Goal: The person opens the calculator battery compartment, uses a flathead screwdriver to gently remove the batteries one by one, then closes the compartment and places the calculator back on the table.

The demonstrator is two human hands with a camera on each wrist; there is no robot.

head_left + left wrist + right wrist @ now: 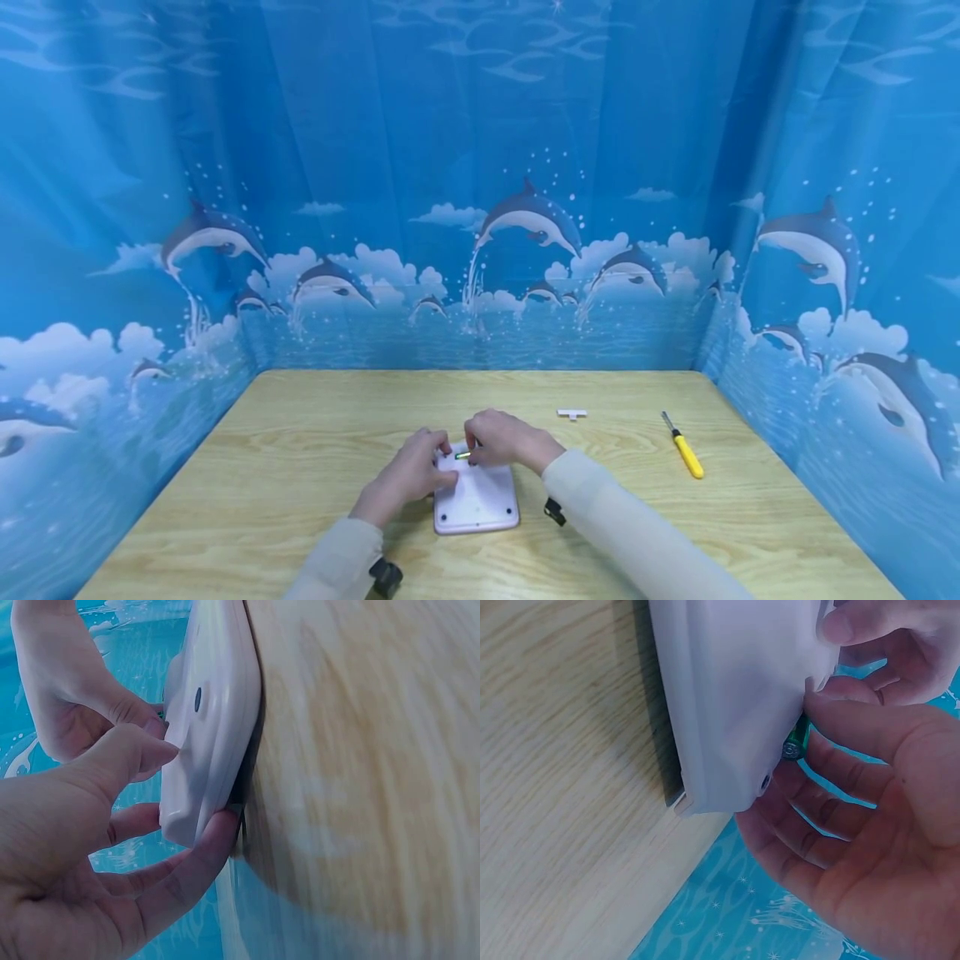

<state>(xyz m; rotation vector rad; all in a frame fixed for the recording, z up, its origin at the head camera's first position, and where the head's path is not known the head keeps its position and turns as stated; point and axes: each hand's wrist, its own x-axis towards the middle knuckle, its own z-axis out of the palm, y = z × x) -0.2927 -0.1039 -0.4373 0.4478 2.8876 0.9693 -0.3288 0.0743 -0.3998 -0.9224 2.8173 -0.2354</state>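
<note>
While the left hand (412,467) grips a white device (480,504) at its far left corner, the right hand (502,437) works at the far edge with its fingers bent, and between thumb and forefinger we see it pinch a small green battery (462,456). We note in the left wrist view that the left thumb (154,748) presses on the upper face and one finger curls beneath the rim. We find the device near the middle of the table's front half, two dark round spots (508,511) showing along its near side; whether the battery is seated in a compartment we cannot tell. Well to the right of the device and farther back, we observe a white T-shaped piece (572,413), and beyond it to the right a screwdriver (684,450), its yellow handle towards us and its shaft pointing away. Behind the wood-grained table (337,408) we see a blue curtain (480,125) printed with leaping dolphins
</note>
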